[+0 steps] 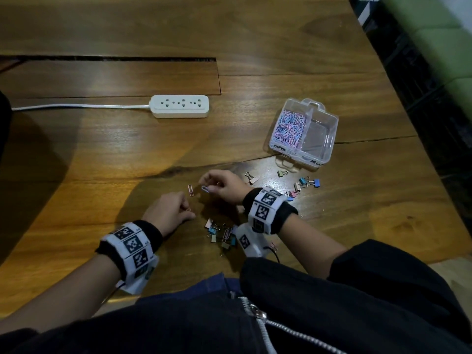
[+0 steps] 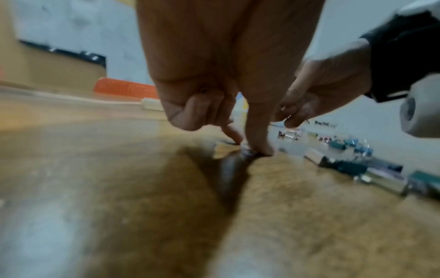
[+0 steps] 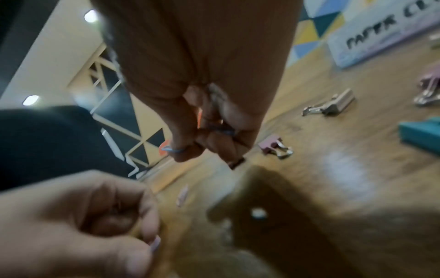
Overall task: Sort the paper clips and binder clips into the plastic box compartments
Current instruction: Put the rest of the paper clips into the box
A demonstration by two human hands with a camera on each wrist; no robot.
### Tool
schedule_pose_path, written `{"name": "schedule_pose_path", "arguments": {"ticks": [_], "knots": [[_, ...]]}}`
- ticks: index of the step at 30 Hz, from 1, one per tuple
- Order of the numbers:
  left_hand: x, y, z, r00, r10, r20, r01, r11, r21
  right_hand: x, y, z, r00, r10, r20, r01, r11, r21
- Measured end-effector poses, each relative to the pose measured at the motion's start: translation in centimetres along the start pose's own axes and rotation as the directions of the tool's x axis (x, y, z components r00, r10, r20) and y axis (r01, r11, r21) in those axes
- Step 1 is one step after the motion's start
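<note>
Black jacket sleeves (image 1: 357, 290) are filling the near edge. Left hand (image 1: 168, 213) is pinching a pink paper clip (image 1: 188, 209), mostly hidden by fingers. Right hand (image 1: 224, 186) is gripping blue paper clips (image 1: 205, 189). Binder clips (image 1: 219, 235) are lying partly under the right wrist. Far right, the plastic box (image 1: 329, 139) is showing "PAPER"; its other label is cut off.

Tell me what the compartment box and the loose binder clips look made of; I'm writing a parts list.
Compartment box: clear, glossy plastic by the look, since the table and the paper clips show through its walls. Binder clips: bodies in matte pastel colours, probably painted metal, with bare shiny wire handles, seen best on the pink binder clip.
</note>
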State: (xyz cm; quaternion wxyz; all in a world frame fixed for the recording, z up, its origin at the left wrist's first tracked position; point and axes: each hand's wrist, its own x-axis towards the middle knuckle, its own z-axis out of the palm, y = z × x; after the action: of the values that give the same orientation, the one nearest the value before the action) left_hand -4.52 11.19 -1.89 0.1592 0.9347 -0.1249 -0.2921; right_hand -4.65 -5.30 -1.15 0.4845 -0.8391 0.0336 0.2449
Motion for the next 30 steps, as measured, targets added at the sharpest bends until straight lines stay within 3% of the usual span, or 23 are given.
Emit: {"name": "schedule_pose_path", "arguments": {"ticks": [2,5,8,10,13,16,20,23,26,30], "knots": [[0.0,-0.3,-0.1,0.999,0.039,0.012,-0.039,0.998,-0.047,0.2,-0.7,-0.2,0.995,0.049,0.087,-0.063,0.985,0.164],[0.0,-0.6,0.0,0.995,0.075,0.065,-0.075,0.997,-0.003,0.5,-2.0,-0.2,0.969,0.126,0.214,-0.212,0.867,0.45],[0.1,-0.8,0.3,0.994,0.096,0.059,-0.1,0.992,0.072,0.8,-2.8,0.3,0.959,0.187,0.212,-0.276,0.783,0.557],[0.1,-0.8,0.3,0.994,0.104,0.045,-0.107,0.992,0.072,1.3,-2.9,0.9,0.966,0.218,0.136,-0.255,0.882,0.396],[0.0,-0.4,0.2,0.996,0.069,0.06,-0.072,0.996,0.049,2.4,-2.6,2.1,0.983,0.181,0.028,-0.18,0.982,-0.05],[0.3,-0.3,-0.1,0.999,-0.004,0.048,0.01,0.991,-0.131,2.6,-2.9,2.9,0.993,0.098,-0.068,-0.114,0.94,-0.32],[1.4,-0.9,-1.6,0.991,-0.089,0.097,0.123,0.882,-0.455,2.5,-3.3,3.3,0.998,0.062,-0.022,-0.065,0.861,-0.504],[2.0,-1.0,-2.7,0.973,-0.088,0.212,0.201,0.774,-0.6,2.2,-3.2,3.7,0.998,0.067,0.013,-0.049,0.836,-0.547],[2.8,-0.6,-3.2,0.963,-0.094,0.252,0.239,0.731,-0.64,1.5,-2.8,3.0,0.998,0.05,0.034,-0.025,0.855,-0.518],[4.0,2.3,-4.0,0.957,-0.033,0.289,0.227,0.706,-0.671,-0.6,-1.4,0.4,0.993,0.036,-0.111,-0.059,0.977,-0.207]]}}
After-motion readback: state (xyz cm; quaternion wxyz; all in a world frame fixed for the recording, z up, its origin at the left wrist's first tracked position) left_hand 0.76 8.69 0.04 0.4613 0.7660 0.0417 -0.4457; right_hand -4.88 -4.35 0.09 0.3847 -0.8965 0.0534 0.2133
